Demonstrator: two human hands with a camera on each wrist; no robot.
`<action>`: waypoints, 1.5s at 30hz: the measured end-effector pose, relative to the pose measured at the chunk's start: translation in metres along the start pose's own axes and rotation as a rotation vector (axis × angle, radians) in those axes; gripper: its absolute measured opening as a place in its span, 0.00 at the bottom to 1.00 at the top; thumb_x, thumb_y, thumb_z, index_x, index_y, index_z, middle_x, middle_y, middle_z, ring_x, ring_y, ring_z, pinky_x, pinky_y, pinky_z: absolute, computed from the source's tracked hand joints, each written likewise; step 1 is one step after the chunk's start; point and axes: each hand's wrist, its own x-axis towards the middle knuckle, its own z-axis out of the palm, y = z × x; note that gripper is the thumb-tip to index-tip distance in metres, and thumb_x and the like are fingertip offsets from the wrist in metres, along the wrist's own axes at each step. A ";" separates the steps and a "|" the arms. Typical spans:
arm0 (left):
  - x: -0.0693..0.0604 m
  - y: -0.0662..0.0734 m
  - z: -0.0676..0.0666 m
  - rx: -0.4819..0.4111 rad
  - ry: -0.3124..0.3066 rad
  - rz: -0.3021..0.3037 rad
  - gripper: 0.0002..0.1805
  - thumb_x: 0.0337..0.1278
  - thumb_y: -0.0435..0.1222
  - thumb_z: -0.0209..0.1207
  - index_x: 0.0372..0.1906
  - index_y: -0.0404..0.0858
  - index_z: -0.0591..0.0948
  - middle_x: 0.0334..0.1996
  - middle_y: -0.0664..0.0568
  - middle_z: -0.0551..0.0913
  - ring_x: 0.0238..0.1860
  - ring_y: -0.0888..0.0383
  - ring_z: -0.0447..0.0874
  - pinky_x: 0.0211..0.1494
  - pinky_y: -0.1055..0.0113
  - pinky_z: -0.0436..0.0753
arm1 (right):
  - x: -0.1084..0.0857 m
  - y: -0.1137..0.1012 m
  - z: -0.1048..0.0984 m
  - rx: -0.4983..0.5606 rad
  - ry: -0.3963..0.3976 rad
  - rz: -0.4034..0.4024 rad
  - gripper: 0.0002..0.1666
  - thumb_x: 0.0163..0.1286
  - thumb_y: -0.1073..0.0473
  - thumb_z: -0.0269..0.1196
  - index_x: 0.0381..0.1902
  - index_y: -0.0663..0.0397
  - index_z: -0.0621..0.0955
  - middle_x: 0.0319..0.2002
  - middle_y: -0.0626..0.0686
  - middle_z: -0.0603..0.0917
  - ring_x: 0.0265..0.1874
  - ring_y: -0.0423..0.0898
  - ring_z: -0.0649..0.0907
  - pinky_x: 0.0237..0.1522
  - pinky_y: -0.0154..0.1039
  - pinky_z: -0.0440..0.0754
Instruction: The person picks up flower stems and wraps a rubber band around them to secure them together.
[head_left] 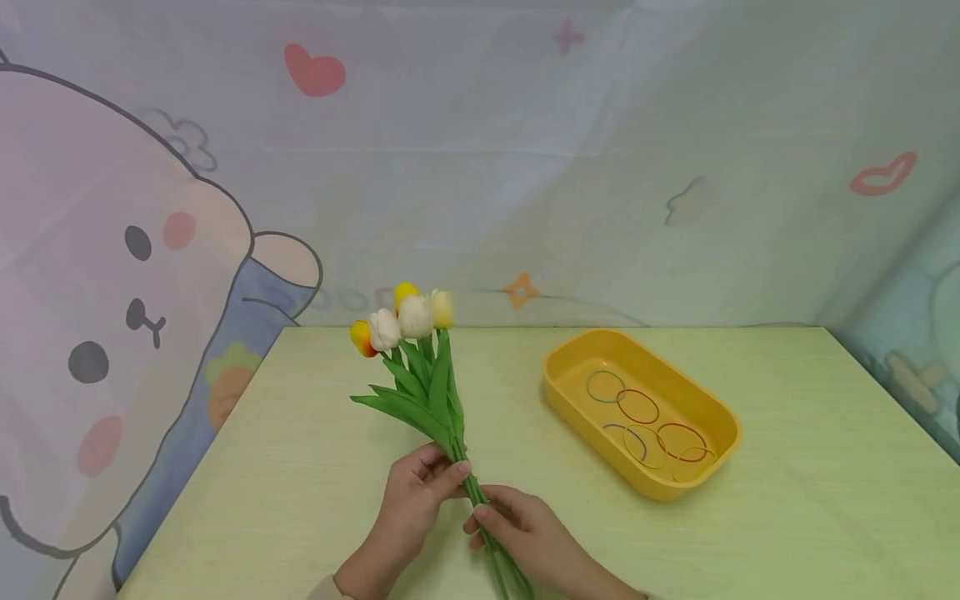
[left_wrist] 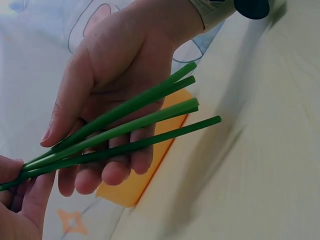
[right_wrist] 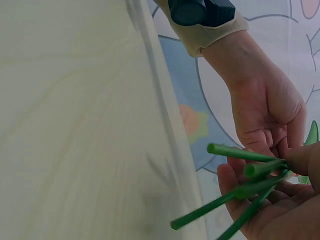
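A bunch of artificial tulips (head_left: pixel 415 318), white, pale yellow and yellow-red, leans up and left in the head view. My left hand (head_left: pixel 408 508) pinches its green stems (head_left: pixel 454 442) just below the leaves. Lower down, my right hand (head_left: pixel 536 537) holds the same stems between thumb and fingers. In the left wrist view the stem ends (left_wrist: pixel 165 112) fan apart across the right hand's (left_wrist: pixel 120 75) fingers, with the left hand (left_wrist: pixel 20 205) at the lower left. The right wrist view shows loose stem ends (right_wrist: pixel 200 215) sticking out past the right hand (right_wrist: pixel 285 215), the left hand (right_wrist: pixel 265 105) beyond.
A yellow tray (head_left: pixel 555 392) to the right of the flowers holds several coloured rings, green, red, blue and yellow. The pale table (head_left: pixel 795 467) ends at the back against a hanging cloth (head_left: pixel 480 167) printed with cartoon figures.
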 end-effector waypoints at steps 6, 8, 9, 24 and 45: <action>0.002 -0.002 0.003 -0.027 0.042 0.000 0.13 0.58 0.22 0.58 0.47 0.16 0.75 0.26 0.53 0.82 0.30 0.63 0.82 0.39 0.68 0.86 | 0.001 0.003 0.003 -0.013 0.009 0.002 0.17 0.77 0.57 0.51 0.43 0.68 0.79 0.31 0.58 0.84 0.30 0.39 0.81 0.39 0.29 0.78; 0.002 -0.003 0.003 -0.031 0.043 -0.005 0.14 0.58 0.22 0.58 0.47 0.17 0.75 0.27 0.53 0.82 0.30 0.63 0.83 0.39 0.68 0.86 | 0.001 0.004 0.003 -0.014 0.014 0.001 0.16 0.76 0.59 0.51 0.39 0.69 0.79 0.27 0.58 0.82 0.27 0.38 0.79 0.37 0.29 0.77; 0.002 -0.003 0.004 -0.033 0.042 -0.010 0.14 0.58 0.22 0.58 0.47 0.17 0.75 0.27 0.53 0.82 0.30 0.63 0.83 0.39 0.68 0.86 | 0.001 0.004 0.003 -0.009 0.020 0.003 0.16 0.76 0.59 0.51 0.40 0.69 0.79 0.26 0.58 0.82 0.26 0.38 0.78 0.37 0.29 0.77; 0.009 -0.002 0.015 -0.049 0.039 -0.044 0.17 0.61 0.27 0.59 0.50 0.16 0.76 0.33 0.50 0.84 0.35 0.62 0.84 0.45 0.66 0.86 | 0.003 0.007 0.000 -0.006 0.171 0.014 0.17 0.75 0.62 0.52 0.49 0.73 0.78 0.25 0.50 0.76 0.19 0.36 0.72 0.22 0.28 0.72; 0.021 0.006 0.035 0.118 0.033 -0.004 0.14 0.65 0.32 0.58 0.38 0.20 0.82 0.30 0.46 0.85 0.33 0.60 0.84 0.44 0.66 0.85 | 0.007 -0.004 -0.018 -0.180 0.158 0.005 0.12 0.75 0.63 0.52 0.35 0.67 0.79 0.20 0.48 0.74 0.15 0.34 0.68 0.15 0.25 0.64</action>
